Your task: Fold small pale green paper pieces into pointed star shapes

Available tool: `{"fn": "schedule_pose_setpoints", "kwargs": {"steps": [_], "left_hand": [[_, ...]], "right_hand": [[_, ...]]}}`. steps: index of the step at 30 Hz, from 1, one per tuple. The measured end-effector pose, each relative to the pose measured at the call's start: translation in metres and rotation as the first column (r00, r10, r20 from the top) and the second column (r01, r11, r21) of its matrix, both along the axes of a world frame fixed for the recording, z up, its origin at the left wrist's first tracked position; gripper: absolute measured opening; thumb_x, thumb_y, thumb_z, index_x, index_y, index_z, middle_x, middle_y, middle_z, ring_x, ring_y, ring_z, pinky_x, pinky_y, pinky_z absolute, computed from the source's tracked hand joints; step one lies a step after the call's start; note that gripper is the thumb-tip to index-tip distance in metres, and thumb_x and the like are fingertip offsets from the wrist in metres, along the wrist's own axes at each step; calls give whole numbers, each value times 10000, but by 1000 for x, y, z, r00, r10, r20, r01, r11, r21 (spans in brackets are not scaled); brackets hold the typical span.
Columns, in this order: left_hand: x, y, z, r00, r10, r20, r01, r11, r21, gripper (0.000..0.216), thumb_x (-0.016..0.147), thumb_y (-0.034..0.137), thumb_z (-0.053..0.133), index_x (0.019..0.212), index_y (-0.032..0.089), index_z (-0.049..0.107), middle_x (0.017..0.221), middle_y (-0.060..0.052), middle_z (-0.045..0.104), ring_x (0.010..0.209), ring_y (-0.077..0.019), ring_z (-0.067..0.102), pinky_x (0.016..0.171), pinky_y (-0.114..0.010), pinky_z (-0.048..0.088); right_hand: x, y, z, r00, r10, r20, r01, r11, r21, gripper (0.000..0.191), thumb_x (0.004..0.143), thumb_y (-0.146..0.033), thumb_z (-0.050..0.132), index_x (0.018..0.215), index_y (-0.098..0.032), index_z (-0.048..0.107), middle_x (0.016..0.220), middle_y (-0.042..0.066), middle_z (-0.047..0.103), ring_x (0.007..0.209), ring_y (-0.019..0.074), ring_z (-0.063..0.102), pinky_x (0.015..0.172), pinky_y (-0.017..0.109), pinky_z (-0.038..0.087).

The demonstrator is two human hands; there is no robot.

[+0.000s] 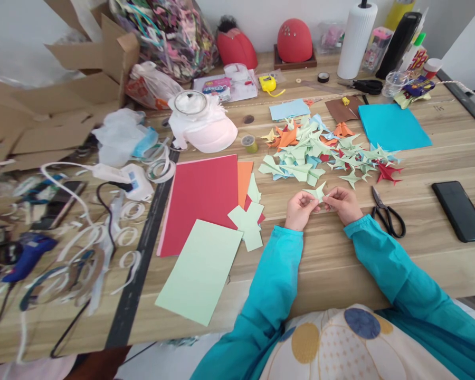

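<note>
Between my two hands is a small pale green folded paper crane (319, 193), raised just in front of a pile of cranes. Closed fingers of my left hand (301, 209) pinch its left side. My right hand (343, 203) pinches its right side, fingers also closed. Just beyond lies the pile of paper cranes (306, 150) in green, orange, blue and red. Black-handled scissors (388, 214) rest to the right of my right hand. To the left of my left hand are pale green paper squares (250, 224), overlapping each other.
Red paper sheets (206, 203) and a pale green sheet (201, 269) lie at the left. A phone (461, 211) sits at the right. Turquoise paper (393, 126) is behind the pile. A blue glue gun (30, 256), cords and tape strips clutter the far left.
</note>
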State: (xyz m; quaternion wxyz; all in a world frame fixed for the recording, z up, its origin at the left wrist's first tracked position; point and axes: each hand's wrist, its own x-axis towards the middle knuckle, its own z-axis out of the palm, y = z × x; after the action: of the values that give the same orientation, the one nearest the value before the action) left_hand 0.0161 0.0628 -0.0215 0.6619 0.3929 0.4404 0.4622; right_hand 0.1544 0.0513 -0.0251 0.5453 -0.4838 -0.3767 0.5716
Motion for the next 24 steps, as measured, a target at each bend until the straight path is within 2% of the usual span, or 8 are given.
{"fn": "schedule_pose_setpoints", "kwargs": {"steps": [9,24], "left_hand": [[-1,2,-2,994,-6,109,11,999,-49,297,592,333,692,727,141,509,593,17,593,492,-121,587,520,-265,487],[-1,0,0,1000,-28,-3,28,999,39,322,590,302,701,790,140,507,619,6,606,494,-96,573,527,-238,473]], "right_hand": [[0,0,1,999,-31,6,31,1000,3,242,573,-274,746,603,-161,533,477,-40,564,423,92,523,422,220,424],[0,0,-1,999,-32,-2,32,999,-7,252,564,-276,749,603,-158,530,485,-39,563,414,87,517,406,211,417]]}}
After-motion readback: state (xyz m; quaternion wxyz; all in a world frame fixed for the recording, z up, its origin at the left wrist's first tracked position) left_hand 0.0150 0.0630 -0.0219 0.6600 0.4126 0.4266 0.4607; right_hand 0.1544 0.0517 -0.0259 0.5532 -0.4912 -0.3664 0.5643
